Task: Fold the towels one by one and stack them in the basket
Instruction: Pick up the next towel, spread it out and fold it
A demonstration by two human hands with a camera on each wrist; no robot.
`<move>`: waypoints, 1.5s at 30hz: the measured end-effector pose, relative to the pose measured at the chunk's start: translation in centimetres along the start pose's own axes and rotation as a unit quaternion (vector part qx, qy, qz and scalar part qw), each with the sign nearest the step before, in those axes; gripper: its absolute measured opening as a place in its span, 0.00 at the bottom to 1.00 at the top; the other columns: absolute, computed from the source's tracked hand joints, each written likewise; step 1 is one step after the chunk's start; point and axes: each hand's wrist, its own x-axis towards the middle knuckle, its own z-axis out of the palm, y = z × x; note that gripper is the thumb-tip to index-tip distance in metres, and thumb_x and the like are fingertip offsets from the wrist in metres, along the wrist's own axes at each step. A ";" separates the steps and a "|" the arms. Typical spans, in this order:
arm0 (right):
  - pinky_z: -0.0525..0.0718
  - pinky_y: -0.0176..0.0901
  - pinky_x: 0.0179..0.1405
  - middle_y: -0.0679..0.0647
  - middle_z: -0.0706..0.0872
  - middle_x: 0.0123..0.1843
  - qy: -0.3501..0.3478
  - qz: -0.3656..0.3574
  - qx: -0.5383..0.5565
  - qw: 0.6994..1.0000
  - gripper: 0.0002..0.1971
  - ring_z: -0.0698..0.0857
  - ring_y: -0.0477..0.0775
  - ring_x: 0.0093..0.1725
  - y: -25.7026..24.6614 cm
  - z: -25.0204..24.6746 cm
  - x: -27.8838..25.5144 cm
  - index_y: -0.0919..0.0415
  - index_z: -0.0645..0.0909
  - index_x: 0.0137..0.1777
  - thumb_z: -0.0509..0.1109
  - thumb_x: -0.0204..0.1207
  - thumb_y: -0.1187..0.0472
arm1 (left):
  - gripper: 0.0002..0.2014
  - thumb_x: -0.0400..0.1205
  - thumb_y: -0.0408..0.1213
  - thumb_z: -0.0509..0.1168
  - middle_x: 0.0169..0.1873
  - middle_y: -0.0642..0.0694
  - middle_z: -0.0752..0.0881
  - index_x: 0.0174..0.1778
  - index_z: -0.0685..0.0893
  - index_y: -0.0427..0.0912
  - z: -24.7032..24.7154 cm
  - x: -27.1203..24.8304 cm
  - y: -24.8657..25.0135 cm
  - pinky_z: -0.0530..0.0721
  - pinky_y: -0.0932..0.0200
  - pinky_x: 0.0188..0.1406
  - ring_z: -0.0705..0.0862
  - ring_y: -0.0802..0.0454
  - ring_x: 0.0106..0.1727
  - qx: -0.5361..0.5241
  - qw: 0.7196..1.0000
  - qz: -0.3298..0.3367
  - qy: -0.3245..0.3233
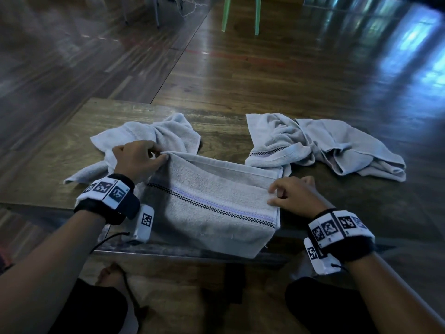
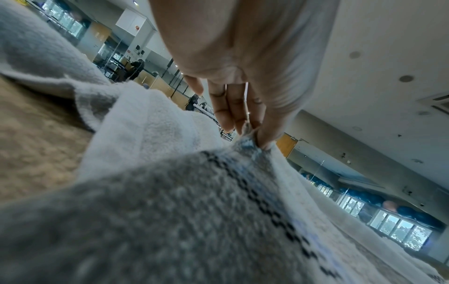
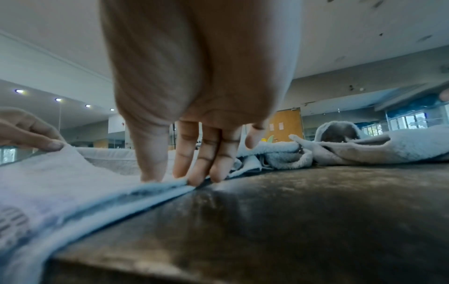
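A grey towel [image 1: 212, 203] with a black-checked and purple stripe lies folded over at the near edge of the low wooden table [image 1: 72, 165], hanging a little over it. My left hand [image 1: 137, 157] pinches its raised far-left corner [image 2: 248, 138] between thumb and fingers. My right hand [image 1: 292, 194] pinches the towel's right edge [image 3: 170, 184] low against the table. No basket shows in any view.
A crumpled pale towel [image 1: 154, 136] lies behind my left hand. Two more rumpled towels [image 1: 320, 143] lie at the back right of the table. A green chair [image 1: 240, 13] stands far off on the wooden floor. My knees are below the table's near edge.
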 end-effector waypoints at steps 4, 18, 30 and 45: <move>0.58 0.45 0.50 0.43 0.84 0.42 -0.016 0.044 0.036 0.998 0.11 0.80 0.43 0.47 -0.5 -0.1 0.4 0.47 0.77 0.48 0.73 0.71 0.47 | 0.05 0.76 0.49 0.69 0.35 0.54 0.83 0.38 0.82 0.54 -0.1 -0.1 -0.1 0.64 0.47 0.55 0.80 0.50 0.44 0.002 1.000 -0.004 -0.005; 0.73 0.56 0.58 0.48 0.82 0.46 0.118 0.009 0.055 0.991 0.07 0.78 0.51 0.52 -0.7 -0.8 1.5 0.53 0.79 0.41 0.74 0.71 0.53 | 0.06 0.75 0.35 0.72 0.38 0.43 0.88 0.44 0.87 0.37 0.1 0.1 -0.2 0.75 0.60 0.41 0.82 0.50 0.39 -0.094 0.995 0.023 -0.001; 0.77 0.59 0.56 0.43 0.80 0.40 0.141 0.020 0.111 0.984 0.13 0.80 0.48 0.45 -0.4 0.1 3.1 0.45 0.73 0.33 0.77 0.69 0.56 | 0.06 0.78 0.33 0.69 0.41 0.45 0.86 0.49 0.86 0.36 -0.3 0.0 -0.5 0.72 0.64 0.43 0.80 0.53 0.43 -0.104 0.994 -0.007 -0.020; 0.74 0.28 0.35 0.50 0.87 0.36 0.165 0.032 0.203 0.965 0.05 0.82 0.44 0.36 -0.7 -2.0 1.3 0.62 0.84 0.38 0.77 0.69 0.63 | 0.02 0.78 0.33 0.69 0.39 0.48 0.83 0.44 0.83 0.40 -1.9 -0.9 -1.0 0.71 0.66 0.35 0.79 0.51 0.42 -0.104 0.993 -0.007 -0.056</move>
